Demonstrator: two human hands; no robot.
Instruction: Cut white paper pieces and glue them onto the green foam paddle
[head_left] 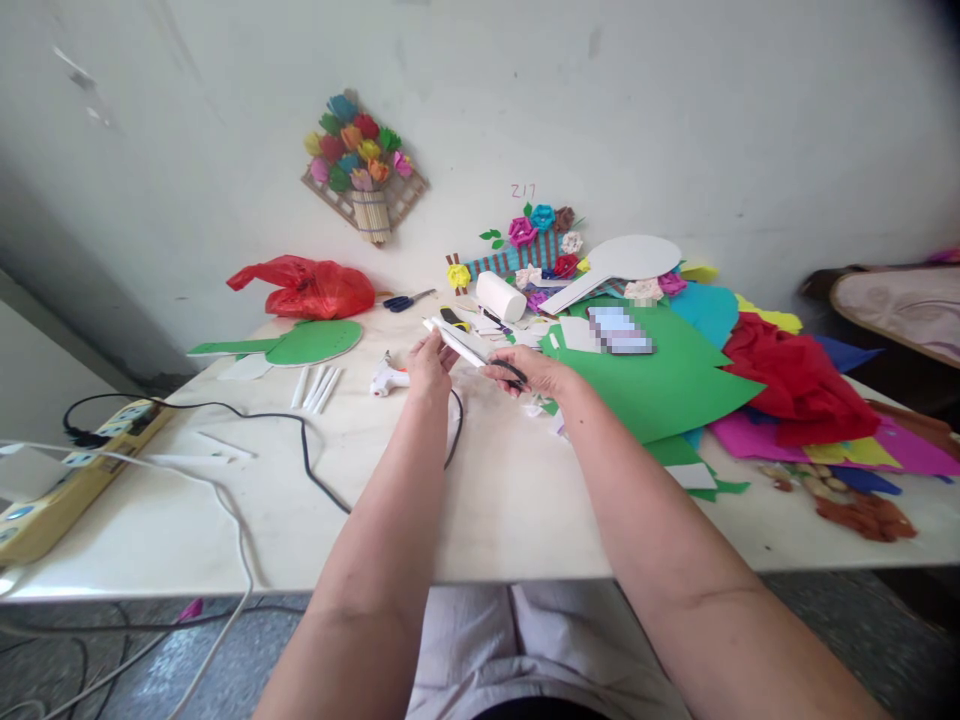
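Over the middle of the table, my left hand (430,362) pinches a narrow white strip (463,346), perhaps paper or thin card. My right hand (534,368) grips black-handled scissors (513,372), whose blades lie along the strip's right end and are mostly hidden. Just left of my left hand rests a white glue gun (388,378) with an orange part. Short white sticks (322,388) lie further left. Behind my hands are a yellow and black cutter (454,320) and a white roll (500,297). Small white scraps are scattered beside my right hand.
Large green sheets (645,385) with a phone (621,330) on them cover the right, beside red crumpled material (795,380). At left are a green paddle shape (315,343), a red plastic bag (319,288), dark-handled scissors (401,301), cables and a power strip (64,490).
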